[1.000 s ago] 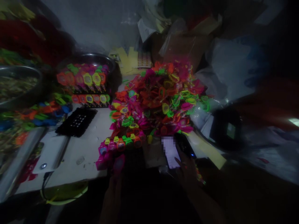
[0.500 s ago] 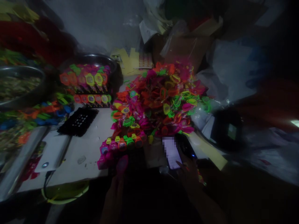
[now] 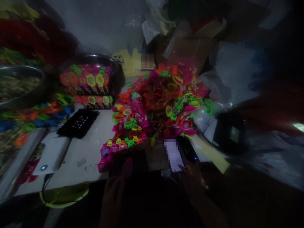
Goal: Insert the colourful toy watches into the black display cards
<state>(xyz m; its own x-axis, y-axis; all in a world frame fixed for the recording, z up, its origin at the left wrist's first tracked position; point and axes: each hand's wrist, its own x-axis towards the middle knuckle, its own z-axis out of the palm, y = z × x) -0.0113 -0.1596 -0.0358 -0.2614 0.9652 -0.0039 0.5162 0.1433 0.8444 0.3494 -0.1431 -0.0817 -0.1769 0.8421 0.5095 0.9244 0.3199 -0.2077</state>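
The light is very dim. My left hand [image 3: 114,196] rises from the bottom edge and is closed on a pink toy watch [image 3: 127,167], just below a short row of coloured toy watches [image 3: 123,146]. My right hand [image 3: 193,180] lies at the lower corner of a lit phone [image 3: 173,155], with one finger stretched onto its screen. Behind both stands a big heap of neon toy watches [image 3: 163,101] on the white table [image 3: 90,148].
A black slotted tray [image 3: 78,123] lies left of the heap. Racks of watches [image 3: 91,80] lean in a metal bowl, and another metal bowl [image 3: 21,85] stands far left. A white device [image 3: 51,153] with a cable sits near the front edge. A dark round object [image 3: 229,131] is at the right.
My left hand has carried the pink watch slightly to the right and up, toward the row. The right hand stays at the phone with only small shifts.
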